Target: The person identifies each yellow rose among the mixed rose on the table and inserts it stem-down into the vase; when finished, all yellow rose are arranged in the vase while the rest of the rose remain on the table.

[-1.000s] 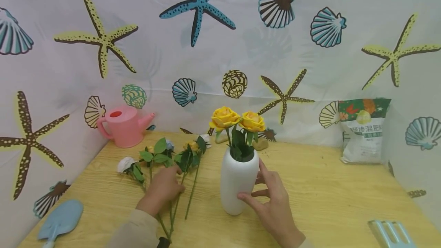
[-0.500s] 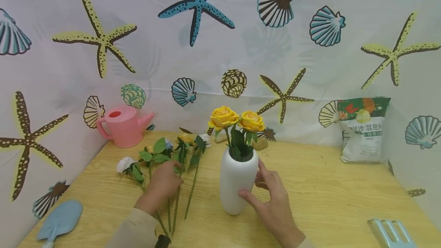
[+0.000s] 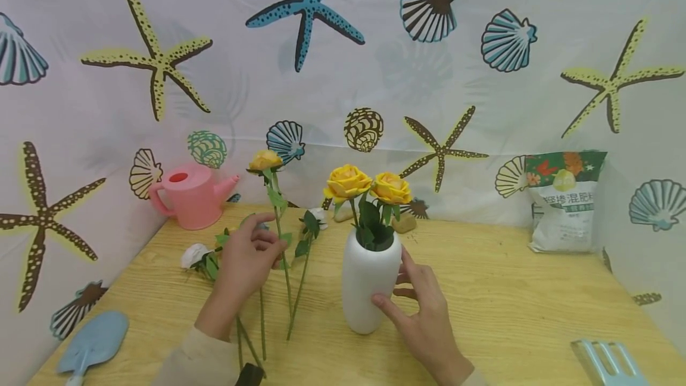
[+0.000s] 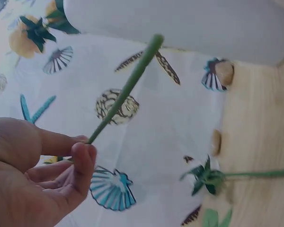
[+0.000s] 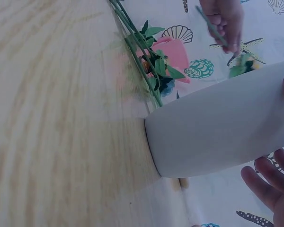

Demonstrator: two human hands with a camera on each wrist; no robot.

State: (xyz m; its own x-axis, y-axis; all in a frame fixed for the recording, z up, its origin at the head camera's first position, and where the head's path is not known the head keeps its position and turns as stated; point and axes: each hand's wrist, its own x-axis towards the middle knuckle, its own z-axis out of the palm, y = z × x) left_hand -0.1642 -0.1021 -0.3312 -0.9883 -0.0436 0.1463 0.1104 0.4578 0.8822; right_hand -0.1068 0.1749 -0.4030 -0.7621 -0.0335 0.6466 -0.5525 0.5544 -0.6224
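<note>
Between thumb and fingers my left hand (image 3: 246,261) pinches the green stem of a yellow rose (image 3: 266,161), held upright above the table, left of the vase. In the left wrist view the stem (image 4: 125,90) points its cut end toward the vase. My right hand (image 3: 426,308) grips the side of a white vase (image 3: 364,288), thumb in front and fingers behind. Two yellow roses (image 3: 348,183) stand in the vase. Left on the table lie a white rose (image 3: 195,255), another white rose (image 3: 318,215) and other stems, partly hidden by my left hand and arm.
A pink watering can (image 3: 194,198) stands at the back left. Front left lies a blue shovel (image 3: 96,341), front right a blue hand fork (image 3: 611,362). A fertilizer bag (image 3: 568,207) leans against the patterned cloth. Small stones (image 3: 404,223) sit behind the vase.
My left hand has lifted a yellow rose from the flowers on the table and raised it upright. My right hand stays on the vase, which has not moved.
</note>
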